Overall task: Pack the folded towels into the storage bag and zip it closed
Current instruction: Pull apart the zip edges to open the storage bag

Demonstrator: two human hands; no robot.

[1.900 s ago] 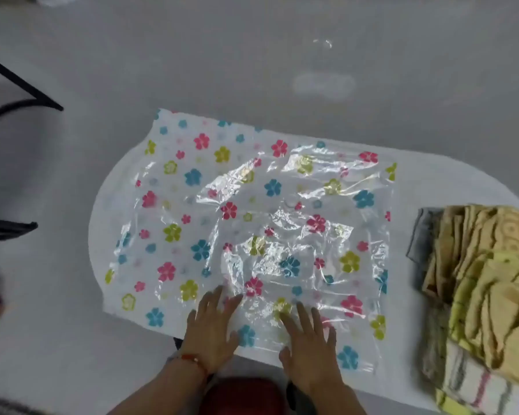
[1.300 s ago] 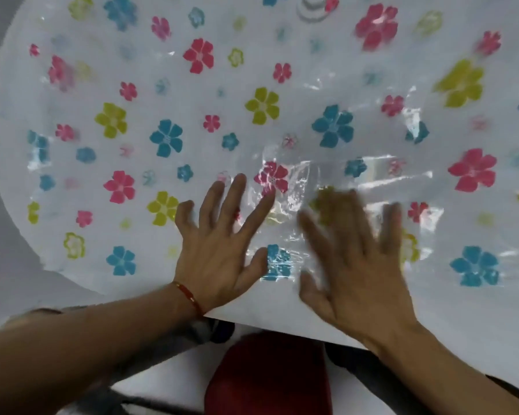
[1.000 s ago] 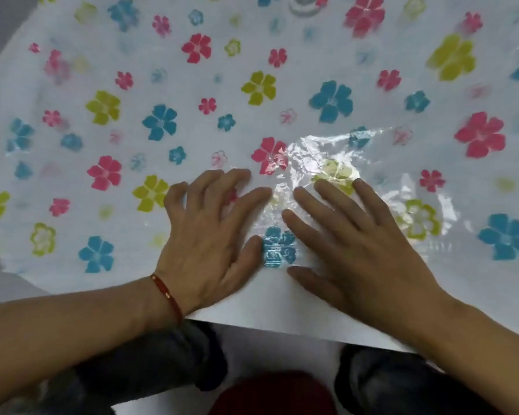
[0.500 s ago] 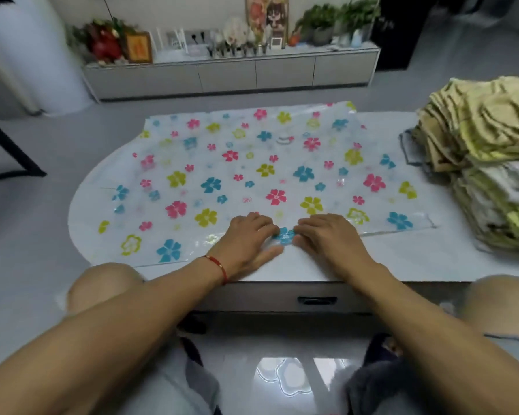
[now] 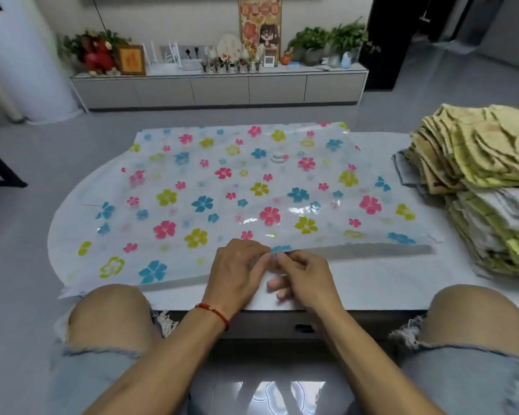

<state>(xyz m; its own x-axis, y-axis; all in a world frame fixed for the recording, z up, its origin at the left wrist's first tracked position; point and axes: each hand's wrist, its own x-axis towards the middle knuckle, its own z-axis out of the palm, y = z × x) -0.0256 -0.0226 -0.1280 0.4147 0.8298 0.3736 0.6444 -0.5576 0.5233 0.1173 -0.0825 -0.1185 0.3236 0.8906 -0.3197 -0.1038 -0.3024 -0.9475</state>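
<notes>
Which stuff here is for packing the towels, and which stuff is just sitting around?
For the job:
storage bag, flat on the table
towels, stacked at right
left hand and right hand, pinching the bag's near edge

Just sitting around:
plants
picture
cabinet

Single view, head-worn, wide-angle. Looks forward and down from a seated person's eye level; both bare knees frame the bottom corners. The left hand (image 5: 237, 272) and right hand (image 5: 304, 275) sit low centre, close to the lens, at the near edge of the table (image 5: 372, 287). Beyond the hands the tabletop runs away from the camera, then floor, then a low cabinet (image 5: 219, 89) against the far wall. Edges bow from lens distortion. No second view to overlap.
</notes>
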